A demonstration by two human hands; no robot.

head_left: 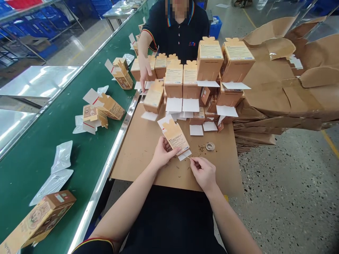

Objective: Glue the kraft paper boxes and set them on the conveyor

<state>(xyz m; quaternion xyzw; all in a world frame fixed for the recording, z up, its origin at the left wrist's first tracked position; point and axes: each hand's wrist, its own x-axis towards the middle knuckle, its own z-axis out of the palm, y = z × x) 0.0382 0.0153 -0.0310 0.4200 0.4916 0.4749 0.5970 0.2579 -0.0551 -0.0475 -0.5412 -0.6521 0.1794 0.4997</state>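
My left hand (164, 153) grips a flat kraft-brown carton (174, 135) by its edge, tilted over a brown cardboard sheet (137, 151). A white paper slip (184, 154) sticks out from the carton's lower end. My right hand (203, 173) pinches a thin pointed item (189, 158), too small to identify, and its tip is near the slip. Just beyond that hand, a small round metal piece (210, 146) lies on the sheet beside scattered brown bits (201, 149).
Stacked kraft cartons with white slips (182, 79) rise beyond my hands. A co-worker's hand (144, 70) touches them. To the left runs a green conveyor belt (63, 120) carrying cartons and foil pouches. Flattened cardboard (275, 91) is piled at the right.
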